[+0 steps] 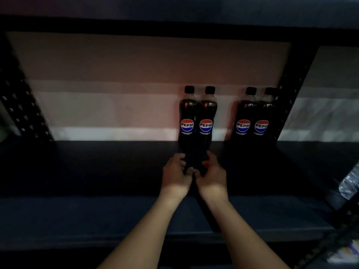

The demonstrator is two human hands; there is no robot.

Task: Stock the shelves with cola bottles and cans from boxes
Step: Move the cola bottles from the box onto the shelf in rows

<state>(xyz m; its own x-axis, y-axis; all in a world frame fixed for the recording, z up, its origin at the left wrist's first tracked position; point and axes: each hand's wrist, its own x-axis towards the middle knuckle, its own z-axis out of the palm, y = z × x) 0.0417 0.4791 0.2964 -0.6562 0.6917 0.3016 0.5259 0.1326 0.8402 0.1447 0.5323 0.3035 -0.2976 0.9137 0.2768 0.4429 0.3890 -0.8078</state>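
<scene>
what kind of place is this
Probably a shop stockroom or store aisle: a dark metal shelf with perforated uprights, and identical Pepsi bottles lined up along it.

black-capped dark cola bottles (197, 121) bear red, white and blue round logos on a black shelf (97, 167)

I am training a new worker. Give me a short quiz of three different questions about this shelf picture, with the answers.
1. How many cola bottles stand on the shelf?
2. True or false: both hands grip the bases of the left pair of bottles.
3. Which pair stands nearest the right upright post: A, the held pair, or B, the free pair?

Key
1. Four: bottle one, bottle two, bottle three, bottle four.
2. True: left hand and right hand hold them low down.
3. B, beside the post.
</scene>
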